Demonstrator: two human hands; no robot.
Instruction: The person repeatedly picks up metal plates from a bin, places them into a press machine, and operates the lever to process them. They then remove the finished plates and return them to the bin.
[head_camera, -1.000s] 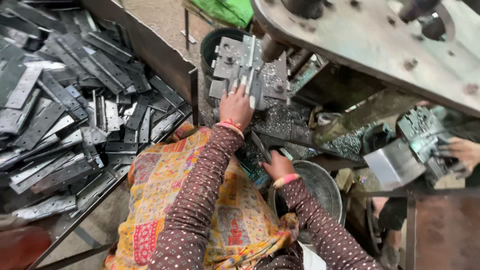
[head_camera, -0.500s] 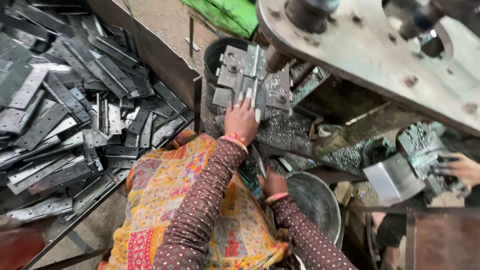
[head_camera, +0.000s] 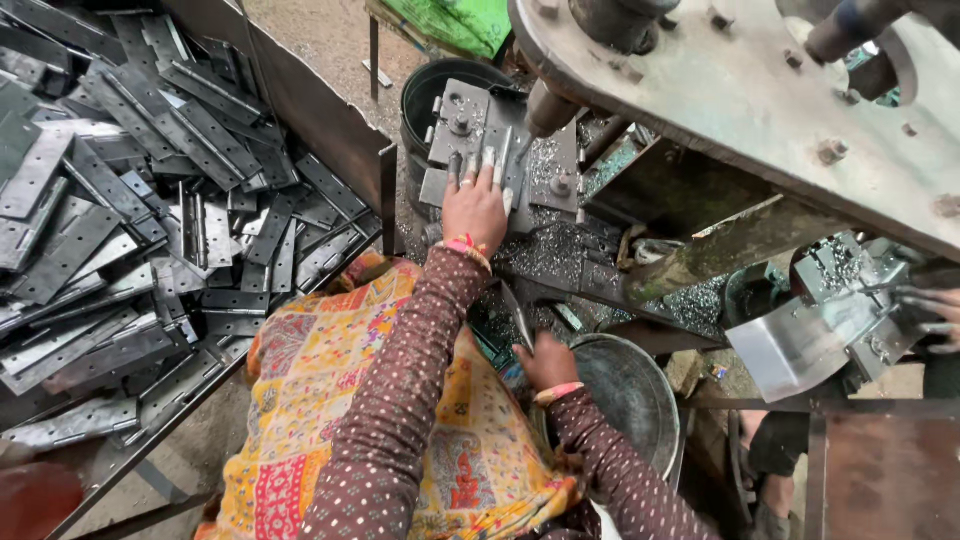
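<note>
My left hand (head_camera: 474, 205) reaches up onto the grey die block (head_camera: 462, 125) of a press, its fingers laid over a flat metal hinge plate (head_camera: 503, 158) and holding it there. The press ram (head_camera: 548, 108) stands just right of my fingertips. My right hand (head_camera: 546, 362) is lower, at the rim of a round metal bowl (head_camera: 630, 400), closed round a thin metal strip (head_camera: 521, 315) that sticks up from it. Both sleeves are brown with dots, and a patterned yellow cloth (head_camera: 330, 400) covers my lap.
A big heap of grey hinge plates (head_camera: 130, 220) fills a bin on the left. The press's heavy steel frame (head_camera: 760, 110) hangs over the top right. Metal chips (head_camera: 550, 250) cover the press bed. Another person's hand (head_camera: 935, 312) works a second press at the far right.
My left hand has stayed on the die block with the plate. My right hand has dropped lower, towards the bowl's rim. The view has shifted slightly.
</note>
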